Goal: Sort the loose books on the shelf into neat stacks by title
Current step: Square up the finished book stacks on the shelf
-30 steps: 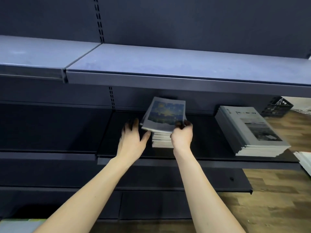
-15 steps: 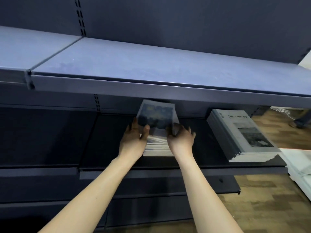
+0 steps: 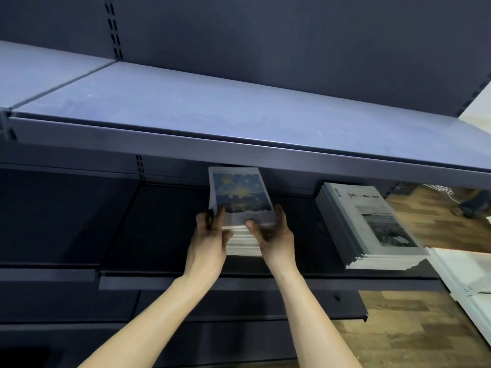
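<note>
We see the left hand (image 3: 208,241) and right hand (image 3: 275,239) gripping the blue-cover book stack (image 3: 240,208) mid-shelf (image 3: 159,235); grey stack (image 3: 372,224) near its right edge.

Shop: dark metal gondola shelving (image 3: 239,158), slotted uprights (image 3: 114,27), stacked books (image 3: 372,224).

Bare forearms, no sleeves; left hand (image 3: 208,241), right hand (image 3: 276,240)
</note>
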